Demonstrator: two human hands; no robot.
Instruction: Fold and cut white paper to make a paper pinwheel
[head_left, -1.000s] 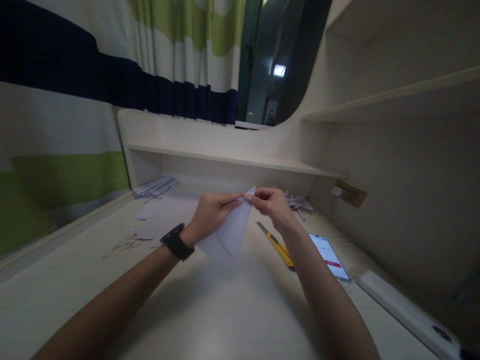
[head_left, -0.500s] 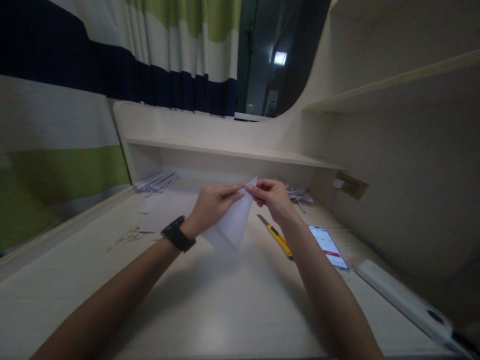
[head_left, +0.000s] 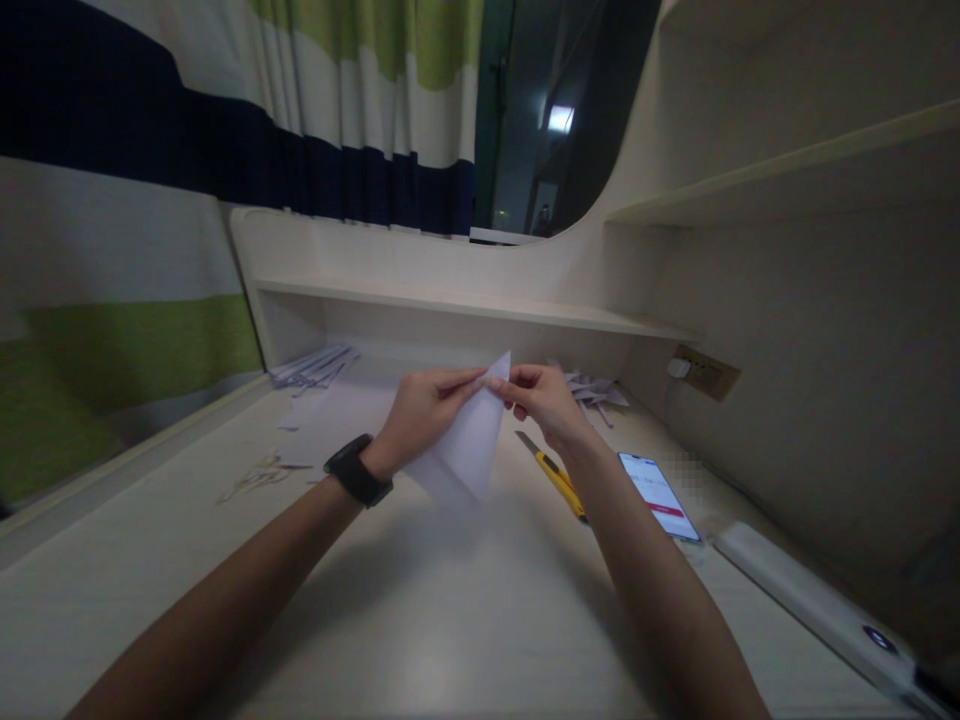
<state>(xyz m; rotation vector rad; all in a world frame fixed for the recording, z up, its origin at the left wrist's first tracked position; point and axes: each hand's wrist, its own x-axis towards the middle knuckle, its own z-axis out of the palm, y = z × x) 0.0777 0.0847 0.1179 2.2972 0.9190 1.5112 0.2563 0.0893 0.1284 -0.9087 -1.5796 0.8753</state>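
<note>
Paper (head_left: pixel 472 443) — white, folded — pointed on top.

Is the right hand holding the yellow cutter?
No, the yellow cutter lies on the desk, while the right hand and left hand hold the white paper.

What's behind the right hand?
Beyond the right hand, a heap of white paper pieces on the desk shows past its right edge. The hand blocks what's directly behind it, so how far left the heap runs can't be told.

Folded white paper (head_left: pixel 471 445), tilted, pointed tip (head_left: pixel 505 366) uppermost
</note>
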